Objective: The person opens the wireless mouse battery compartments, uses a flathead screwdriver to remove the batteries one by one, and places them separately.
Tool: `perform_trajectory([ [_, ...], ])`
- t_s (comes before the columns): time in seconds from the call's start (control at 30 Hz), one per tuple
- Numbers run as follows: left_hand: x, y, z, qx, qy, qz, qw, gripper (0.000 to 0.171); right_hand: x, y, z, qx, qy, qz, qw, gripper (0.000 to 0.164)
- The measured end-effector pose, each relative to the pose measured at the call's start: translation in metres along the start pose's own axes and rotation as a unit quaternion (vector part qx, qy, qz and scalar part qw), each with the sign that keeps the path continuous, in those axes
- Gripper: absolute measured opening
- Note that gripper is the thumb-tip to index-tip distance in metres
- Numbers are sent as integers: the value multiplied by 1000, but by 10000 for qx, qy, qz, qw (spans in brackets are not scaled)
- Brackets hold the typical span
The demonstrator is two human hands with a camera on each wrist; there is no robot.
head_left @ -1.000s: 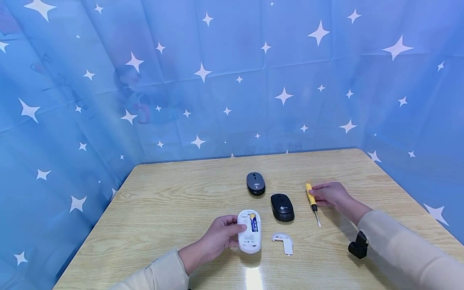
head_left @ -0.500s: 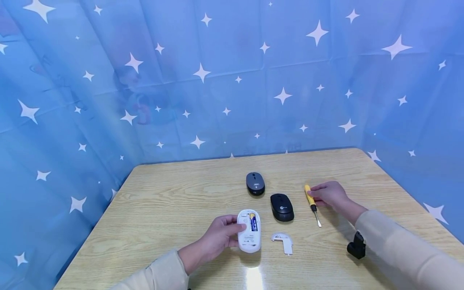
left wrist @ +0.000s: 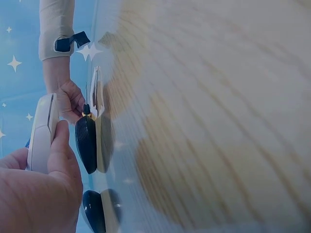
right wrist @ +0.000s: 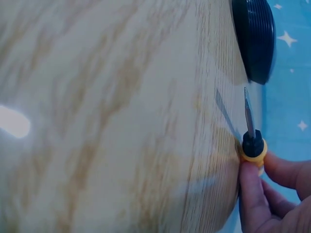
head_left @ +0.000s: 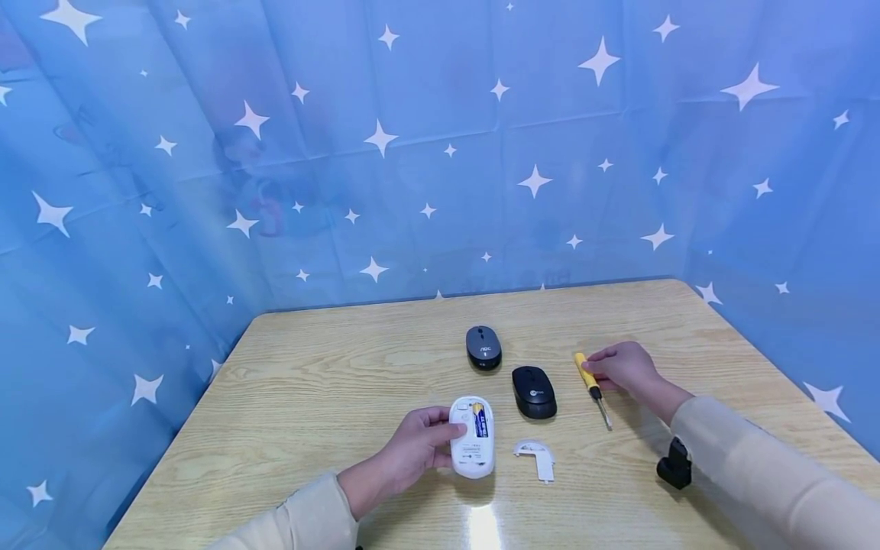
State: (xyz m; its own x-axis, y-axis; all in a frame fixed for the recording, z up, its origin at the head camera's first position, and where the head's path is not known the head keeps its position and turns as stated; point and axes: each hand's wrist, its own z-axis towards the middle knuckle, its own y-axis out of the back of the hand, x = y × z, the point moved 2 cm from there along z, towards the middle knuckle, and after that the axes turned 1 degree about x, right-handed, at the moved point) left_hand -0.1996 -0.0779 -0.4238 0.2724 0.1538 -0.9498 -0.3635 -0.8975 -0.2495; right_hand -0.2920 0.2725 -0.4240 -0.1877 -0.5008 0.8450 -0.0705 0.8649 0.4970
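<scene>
My left hand [head_left: 411, 449] grips a white computer mouse [head_left: 474, 457] by its left side, thumb across the underside. The mouse is turned bottom up, and a blue and yellow battery [head_left: 480, 421] lies in its uncovered slot. Over to the right, my right hand [head_left: 624, 367] pinches the yellow handle of a screwdriver [head_left: 588, 374] between thumb and fingers. Its metal shaft points toward the front of the table. In the right wrist view the flat tip of the screwdriver [right wrist: 249, 114] stands out past the black collar, close over the wood.
A white L-shaped battery cover [head_left: 540, 458] lies right of the white mouse. Behind it sits a black mouse [head_left: 534, 393], with a dark grey mouse [head_left: 484, 349] farther back. The wooden table [head_left: 330, 367] meets a blue starry curtain [head_left: 440, 153] at its back.
The screwdriver's handle end has shifted slightly left with my right hand, so the shaft slants a bit more. My left hand holds the white mouse in the same place.
</scene>
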Motion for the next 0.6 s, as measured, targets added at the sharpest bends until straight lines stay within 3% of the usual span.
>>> perform_trajectory([
  [0.23,1,1,0,-22,-14,37,10000,35,0,1,0,35,-14,71,10000,41],
  [0.6,0,1,-1,0,-41,27,10000,35,19,7,-10,359,35,895,9953,51],
])
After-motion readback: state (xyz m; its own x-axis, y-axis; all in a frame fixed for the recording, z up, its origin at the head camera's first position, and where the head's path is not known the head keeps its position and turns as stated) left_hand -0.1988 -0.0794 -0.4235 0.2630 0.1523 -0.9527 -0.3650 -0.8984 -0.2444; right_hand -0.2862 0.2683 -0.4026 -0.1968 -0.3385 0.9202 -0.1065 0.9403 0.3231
